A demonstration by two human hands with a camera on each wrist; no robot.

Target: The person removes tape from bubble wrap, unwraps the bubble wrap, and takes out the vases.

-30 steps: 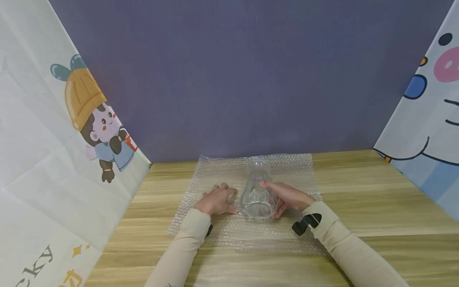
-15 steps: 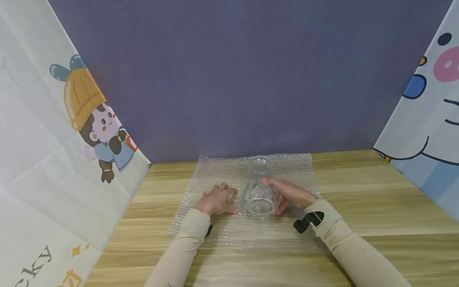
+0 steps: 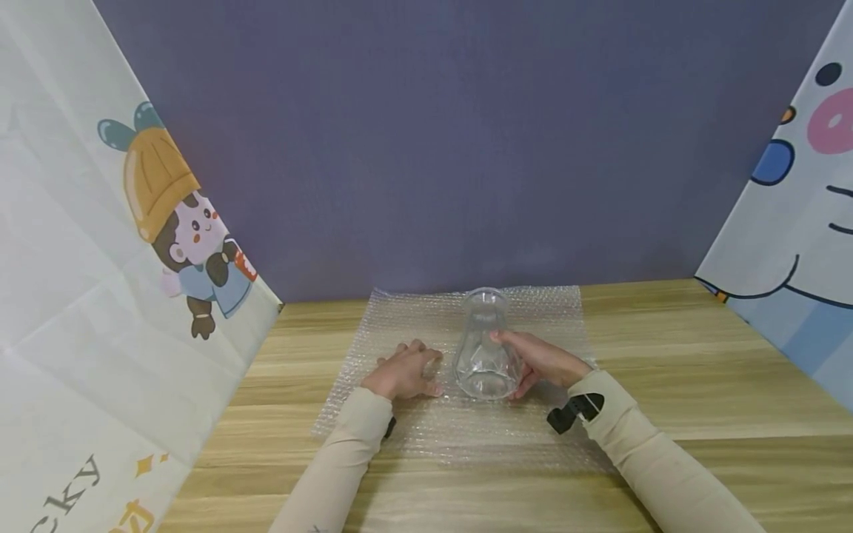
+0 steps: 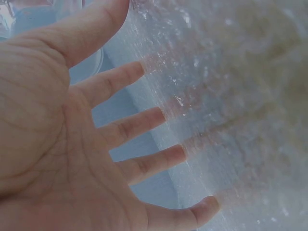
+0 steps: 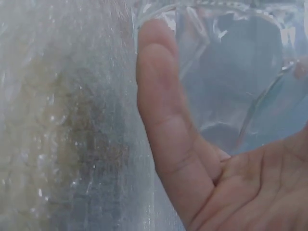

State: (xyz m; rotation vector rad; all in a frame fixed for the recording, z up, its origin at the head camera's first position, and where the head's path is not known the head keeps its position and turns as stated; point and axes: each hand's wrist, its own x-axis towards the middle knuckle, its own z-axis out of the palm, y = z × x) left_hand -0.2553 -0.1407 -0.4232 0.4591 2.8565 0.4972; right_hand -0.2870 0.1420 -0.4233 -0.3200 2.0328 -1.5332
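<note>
A clear glass vase (image 3: 481, 363) is over a sheet of bubble wrap (image 3: 406, 318), flared mouth toward the back wall and wide base nearer me. Whether it stands or leans I cannot tell. My right hand (image 3: 543, 363) grips its right side, thumb along the glass; in the right wrist view the faceted glass (image 5: 231, 62) fills the hollow of the hand. Left of the vase, my left hand (image 3: 400, 371) rests on the wrap with fingers spread. The left wrist view shows those fingertips (image 4: 175, 153) at the wrap (image 4: 250, 120), holding nothing.
The wrap lies on a wood-grain tabletop (image 3: 673, 363). A purple-grey wall (image 3: 426, 148) rises behind it. White printed sheets with cartoon figures flank the table, one at the left (image 3: 67, 296) and one at the right (image 3: 766, 237).
The vase has shifted slightly away from me and to the right, its mouth showing higher in the view. My right hand moved with it. My left hand has stayed in place.
</note>
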